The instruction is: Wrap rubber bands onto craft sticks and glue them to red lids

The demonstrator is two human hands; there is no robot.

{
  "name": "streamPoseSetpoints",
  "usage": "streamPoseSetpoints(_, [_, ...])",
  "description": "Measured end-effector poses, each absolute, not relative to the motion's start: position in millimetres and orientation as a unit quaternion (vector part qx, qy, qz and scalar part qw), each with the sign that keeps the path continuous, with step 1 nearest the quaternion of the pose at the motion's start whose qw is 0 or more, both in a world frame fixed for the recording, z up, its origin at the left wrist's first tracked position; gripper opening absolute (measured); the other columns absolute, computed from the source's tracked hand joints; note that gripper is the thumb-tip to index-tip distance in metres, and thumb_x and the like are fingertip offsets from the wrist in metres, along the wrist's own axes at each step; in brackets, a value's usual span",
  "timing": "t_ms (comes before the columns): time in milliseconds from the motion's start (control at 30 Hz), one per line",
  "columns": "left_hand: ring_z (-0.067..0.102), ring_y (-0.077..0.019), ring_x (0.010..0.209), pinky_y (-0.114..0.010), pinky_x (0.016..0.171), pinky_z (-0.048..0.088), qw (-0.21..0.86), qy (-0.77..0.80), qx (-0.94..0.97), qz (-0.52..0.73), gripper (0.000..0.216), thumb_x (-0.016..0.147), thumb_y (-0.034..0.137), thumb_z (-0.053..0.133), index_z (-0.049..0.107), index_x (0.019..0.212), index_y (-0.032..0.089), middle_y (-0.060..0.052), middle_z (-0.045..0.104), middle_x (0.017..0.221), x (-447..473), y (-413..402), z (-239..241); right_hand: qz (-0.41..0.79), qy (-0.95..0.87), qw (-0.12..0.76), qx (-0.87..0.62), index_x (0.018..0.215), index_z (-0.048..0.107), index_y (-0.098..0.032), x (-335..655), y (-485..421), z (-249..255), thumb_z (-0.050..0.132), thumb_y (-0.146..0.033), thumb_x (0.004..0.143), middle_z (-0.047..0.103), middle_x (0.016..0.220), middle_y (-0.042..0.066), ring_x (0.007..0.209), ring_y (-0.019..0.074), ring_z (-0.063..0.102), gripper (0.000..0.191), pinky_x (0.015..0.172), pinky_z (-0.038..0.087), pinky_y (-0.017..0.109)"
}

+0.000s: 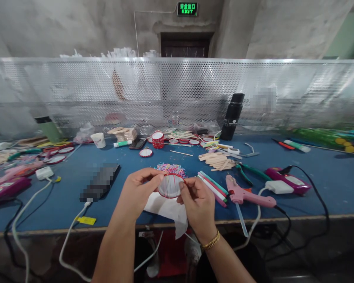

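Observation:
Between my two hands, above the front of the blue table, is a small round disc (169, 186) with a pale face and a red rim. My left hand (142, 190) pinches its left edge between thumb and fingers. At the right edge, my right hand (197, 200) grips it with thumb and bent fingers. Just behind the disc lies a heap of colourful thin bands (172, 169). A white tissue (165, 208) spreads under my hands and hangs over the table's front edge. Several marker pens (212, 188) lie right of my right hand.
A pink glue gun (247, 195), green-handled pliers (244, 173) and wooden sticks (216, 160) lie to the right. A phone (102, 182) with a white cable is at left. Farther back stand a paper cup (98, 140), stacked red-rimmed discs (157, 140) and a black bottle (232, 117).

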State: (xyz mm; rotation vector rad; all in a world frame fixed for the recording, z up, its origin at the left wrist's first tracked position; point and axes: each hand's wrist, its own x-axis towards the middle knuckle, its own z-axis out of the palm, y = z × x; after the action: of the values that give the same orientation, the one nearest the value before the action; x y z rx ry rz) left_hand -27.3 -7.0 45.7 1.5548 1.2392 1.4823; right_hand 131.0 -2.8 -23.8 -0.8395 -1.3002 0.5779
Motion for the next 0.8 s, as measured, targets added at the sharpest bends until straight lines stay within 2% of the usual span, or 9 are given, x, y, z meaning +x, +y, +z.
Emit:
streamPoseSetpoints(167, [0.063, -0.0153, 0.066, -0.023, 0.057, 0.053, 0.307, 0.487, 0.597, 0.558, 0.017, 0.077, 0.035, 0.074, 0.084, 0.078, 0.020, -0.005, 0.077, 0.076, -28.4, -10.4, 47.7, 0.258, -0.575, 0.684, -0.368, 0.082, 0.064, -0.020, 131.6, -4.6, -19.7, 0.064, -0.035, 0.096, 0.065, 0.063, -0.003, 0.048, 0.0118, 0.065, 0.020, 0.049, 0.051, 0.022])
streamPoseSetpoints(300, [0.069, -0.0187, 0.075, -0.027, 0.062, 0.059, 0.300, 0.476, 0.626, 0.541, 0.024, 0.078, 0.038, 0.078, 0.085, 0.096, 0.023, -0.007, 0.080, 0.090, -32.5, -14.2, 51.4, 0.287, -0.566, 0.684, -0.360, 0.081, 0.062, -0.020, 132.8, -6.8, -15.6, 0.064, -0.038, 0.095, 0.063, 0.057, -0.004, 0.045, 0.0116, 0.062, 0.023, 0.047, 0.050, 0.021])
streamPoseSetpoints(367, [0.070, -0.0187, 0.077, -0.026, 0.064, 0.058, 0.287, 0.463, 0.636, 0.547, 0.027, 0.076, 0.036, 0.081, 0.084, 0.100, 0.024, -0.006, 0.079, 0.089, -34.5, -15.8, 53.4, 0.323, -0.555, 0.681, -0.353, 0.080, 0.062, -0.020, 133.3, -7.9, -14.2, 0.065, -0.040, 0.094, 0.062, 0.054, -0.004, 0.044, 0.0114, 0.061, 0.024, 0.046, 0.049, 0.021])
streamPoseSetpoints(567, [0.058, -0.0120, 0.061, -0.021, 0.053, 0.050, 0.311, 0.428, 0.662, 0.531, 0.018, 0.075, 0.032, 0.081, 0.081, 0.089, 0.021, -0.002, 0.071, 0.077, -38.0, -19.6, 57.2, 0.403, -0.531, 0.671, -0.324, 0.079, 0.061, -0.019, 134.5, -10.8, -13.4, 0.070, -0.045, 0.090, 0.060, 0.057, -0.005, 0.043, 0.0101, 0.060, 0.030, 0.046, 0.047, 0.020])
streamPoseSetpoints(800, [0.056, -0.0101, 0.056, -0.021, 0.051, 0.050, 0.361, 0.398, 0.656, 0.530, 0.015, 0.073, 0.028, 0.083, 0.078, 0.084, 0.019, -0.001, 0.067, 0.074, -38.7, -22.5, 59.8, 0.428, -0.525, 0.667, -0.310, 0.080, 0.062, -0.019, 135.1, -16.1, -12.9, 0.072, -0.046, 0.090, 0.060, 0.059, -0.005, 0.044, 0.0095, 0.060, 0.031, 0.046, 0.047, 0.019])
